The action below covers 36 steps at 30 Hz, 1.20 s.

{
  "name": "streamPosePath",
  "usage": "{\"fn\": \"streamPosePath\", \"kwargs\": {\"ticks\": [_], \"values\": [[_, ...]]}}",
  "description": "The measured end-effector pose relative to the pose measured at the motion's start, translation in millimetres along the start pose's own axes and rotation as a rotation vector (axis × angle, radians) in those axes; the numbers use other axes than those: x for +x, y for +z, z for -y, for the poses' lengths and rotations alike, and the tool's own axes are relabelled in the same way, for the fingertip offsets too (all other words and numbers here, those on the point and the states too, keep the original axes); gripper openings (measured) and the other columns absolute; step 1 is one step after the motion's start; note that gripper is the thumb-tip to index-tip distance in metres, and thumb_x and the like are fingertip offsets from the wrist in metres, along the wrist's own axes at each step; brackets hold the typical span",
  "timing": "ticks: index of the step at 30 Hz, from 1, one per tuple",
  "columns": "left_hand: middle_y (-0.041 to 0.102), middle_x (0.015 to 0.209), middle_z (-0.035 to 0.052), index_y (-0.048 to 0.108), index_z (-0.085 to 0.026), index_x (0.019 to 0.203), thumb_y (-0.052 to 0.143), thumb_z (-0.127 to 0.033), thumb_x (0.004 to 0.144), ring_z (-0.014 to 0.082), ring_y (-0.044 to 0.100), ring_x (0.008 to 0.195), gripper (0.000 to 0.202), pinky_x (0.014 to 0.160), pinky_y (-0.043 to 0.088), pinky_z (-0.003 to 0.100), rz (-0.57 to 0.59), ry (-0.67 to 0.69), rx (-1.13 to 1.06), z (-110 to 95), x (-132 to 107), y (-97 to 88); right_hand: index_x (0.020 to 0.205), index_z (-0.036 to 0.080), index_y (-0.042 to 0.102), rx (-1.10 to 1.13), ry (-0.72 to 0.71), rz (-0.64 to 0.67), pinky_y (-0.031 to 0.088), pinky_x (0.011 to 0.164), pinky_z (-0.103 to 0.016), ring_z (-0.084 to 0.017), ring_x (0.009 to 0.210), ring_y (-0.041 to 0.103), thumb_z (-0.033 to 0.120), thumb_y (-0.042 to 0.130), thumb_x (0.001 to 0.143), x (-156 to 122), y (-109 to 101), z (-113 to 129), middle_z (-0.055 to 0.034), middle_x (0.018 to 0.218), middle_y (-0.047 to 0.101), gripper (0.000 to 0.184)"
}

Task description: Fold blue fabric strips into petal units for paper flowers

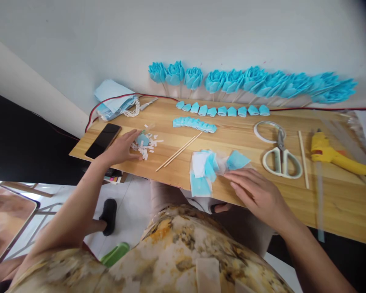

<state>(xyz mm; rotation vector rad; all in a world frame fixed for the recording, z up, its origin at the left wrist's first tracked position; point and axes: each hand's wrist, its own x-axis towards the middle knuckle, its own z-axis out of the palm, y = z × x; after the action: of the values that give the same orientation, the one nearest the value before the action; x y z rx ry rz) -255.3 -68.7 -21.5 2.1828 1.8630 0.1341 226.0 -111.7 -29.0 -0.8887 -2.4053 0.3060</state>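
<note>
- Your loose white scraps (151, 143) surround a blue piece (142, 140) toward the desk's (232, 134) left end.
- Your blue and white sheets (201, 185) lie overlapping at its front edge.

A bare stretch of the surface (232, 136) is lying open for passage between the two thin sticks (183, 149) and the scissors (281, 147), while a row of folded blue pieces (222, 111) is closing it off behind and loose blue-and-white pieces (211, 166) are blocking it in front. The scissors, white ring (257, 134), lone stick (303, 158) and yellow glue gun (326, 148) are crowding the right side; the phone (103, 141) and paper scraps (144, 154) are narrowing the left.
</note>
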Motion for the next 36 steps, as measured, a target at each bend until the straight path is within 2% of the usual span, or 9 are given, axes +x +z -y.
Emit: {"fn": "streamPosePath", "kwargs": {"ticks": [5,10,14,16,18,27,32,34,36], "values": [[0.036,0.163,0.0210,0.034,-0.016,0.158,0.075,-0.053,0.078,0.0348,0.034,0.152,0.096,0.124,0.028,0.050,-0.152,0.011,-0.037,-16,13,10.7,0.126,0.021,0.062,-0.015,-0.011,0.021,0.056,0.092,-0.041,-0.023,0.106,0.068,0.010,0.057,0.096,4,1,3,-0.0092,0.116,0.073,0.033],[0.052,0.154,0.0155,0.052,-0.019,0.145,0.072,-0.043,0.080,0.0308,0.047,0.143,0.072,0.119,0.036,0.046,-0.350,0.013,-0.224,-33,13,-2.7,0.126,0.023,0.062,-0.008,0.010,0.022,0.056,0.091,-0.041,-0.024,0.104,0.069,0.010,0.056,0.096,5,0,2,-0.0086,0.116,0.074,0.033],[0.075,0.102,0.0065,0.073,-0.019,0.095,0.052,-0.026,0.080,0.0213,0.068,0.098,0.027,0.093,0.052,0.034,-0.481,-0.109,-0.433,-43,12,-14.5,0.125,0.024,0.063,0.013,0.008,0.004,0.056,0.090,-0.042,-0.024,0.103,0.070,0.009,0.057,0.095,8,1,-1,-0.0080,0.114,0.074,0.034],[0.067,0.074,0.0026,0.066,-0.019,0.071,0.045,-0.019,0.072,0.0176,0.063,0.075,0.021,0.076,0.051,0.030,-0.511,-0.176,-0.460,-44,15,-16.2,0.124,0.024,0.063,0.014,-0.001,-0.004,0.056,0.089,-0.042,-0.024,0.102,0.070,0.008,0.056,0.095,12,1,-1,-0.0079,0.112,0.074,0.034],[0.055,0.061,0.0004,0.059,-0.020,0.063,0.043,-0.018,0.069,0.0157,0.053,0.062,0.018,0.065,0.046,0.029,-0.519,-0.214,-0.453,-42,21,-16.0,0.122,0.023,0.063,0.013,-0.012,-0.014,0.057,0.088,-0.041,-0.023,0.101,0.070,0.006,0.056,0.094,15,1,-2,-0.0081,0.109,0.075,0.033],[0.041,0.058,-0.0033,0.061,-0.021,0.078,0.047,-0.022,0.082,0.0115,0.035,0.051,0.014,0.050,0.029,0.026,-0.558,-0.186,-0.488,-36,39,-15.0,0.116,0.021,0.066,-0.027,0.007,-0.072,0.057,0.084,-0.039,-0.023,0.093,0.072,0.004,0.056,0.093,24,2,-10,-0.0088,0.102,0.076,0.030],[0.027,0.048,-0.0082,0.071,-0.022,0.108,0.055,-0.033,0.086,0.0101,0.024,0.044,0.029,0.046,0.022,0.025,-0.471,-0.206,-0.488,-44,32,-19.3,0.115,0.021,0.068,-0.056,0.016,-0.139,0.057,0.079,-0.038,-0.023,0.087,0.072,0.004,0.057,0.091,25,6,-17,-0.0086,0.096,0.076,0.030],[0.033,0.048,-0.0076,0.073,-0.020,0.115,0.058,-0.037,0.085,0.0105,0.029,0.045,0.037,0.048,0.028,0.025,-0.406,-0.195,-0.405,-46,24,-24.0,0.114,0.021,0.068,-0.059,0.021,-0.169,0.057,0.077,-0.038,-0.023,0.085,0.072,0.004,0.057,0.091,24,8,-19,-0.0083,0.094,0.076,0.030],[0.055,0.060,-0.0030,0.071,-0.019,0.124,0.059,-0.038,0.084,0.0131,0.048,0.055,0.046,0.058,0.042,0.026,-0.331,-0.112,-0.301,-45,18,-30.0,0.114,0.021,0.067,-0.050,0.031,-0.197,0.056,0.076,-0.037,-0.023,0.084,0.072,0.004,0.056,0.091,24,10,-22,-0.0078,0.093,0.077,0.031]]}}
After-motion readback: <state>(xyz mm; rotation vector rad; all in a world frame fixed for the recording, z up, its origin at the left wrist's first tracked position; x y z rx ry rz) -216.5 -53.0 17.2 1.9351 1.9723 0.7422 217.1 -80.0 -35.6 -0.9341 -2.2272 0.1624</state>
